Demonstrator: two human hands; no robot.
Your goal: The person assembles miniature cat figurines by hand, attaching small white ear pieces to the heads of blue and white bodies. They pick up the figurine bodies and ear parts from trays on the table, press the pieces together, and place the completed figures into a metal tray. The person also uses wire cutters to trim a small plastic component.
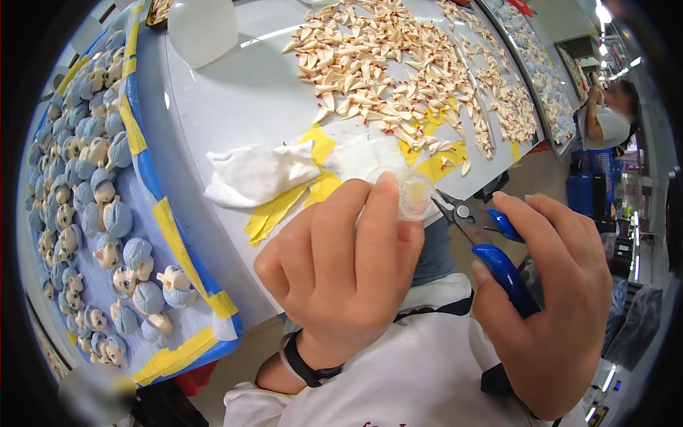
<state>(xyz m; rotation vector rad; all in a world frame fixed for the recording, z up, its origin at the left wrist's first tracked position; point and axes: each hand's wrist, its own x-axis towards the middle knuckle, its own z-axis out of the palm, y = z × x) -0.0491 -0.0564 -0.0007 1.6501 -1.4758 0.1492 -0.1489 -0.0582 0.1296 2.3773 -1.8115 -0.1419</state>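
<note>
My left hand [341, 263], fingers closed, pinches a small translucent plastic piece [416, 192] with a yellowish spot; the fingers hide part of it. My right hand [548, 292] grips wire nippers [501, 267] with blue handles, which are spread apart. The nippers' dark jaws touch or nearly touch the plastic piece's right side; I cannot tell which. Beyond my left hand lies a crumpled white cloth glove [260, 174] on the pale table [206, 135]. Strips of yellow tape [277, 217] stick to the table near the glove.
A blue-edged tray [167, 245] at left holds many blue-haired doll heads [139, 256]. Small pale pointed pieces with red tips [377, 64] are heaped across the far table. Another tray of bluish parts [526, 57] stands far right. A person [608, 117] sits beyond, at right.
</note>
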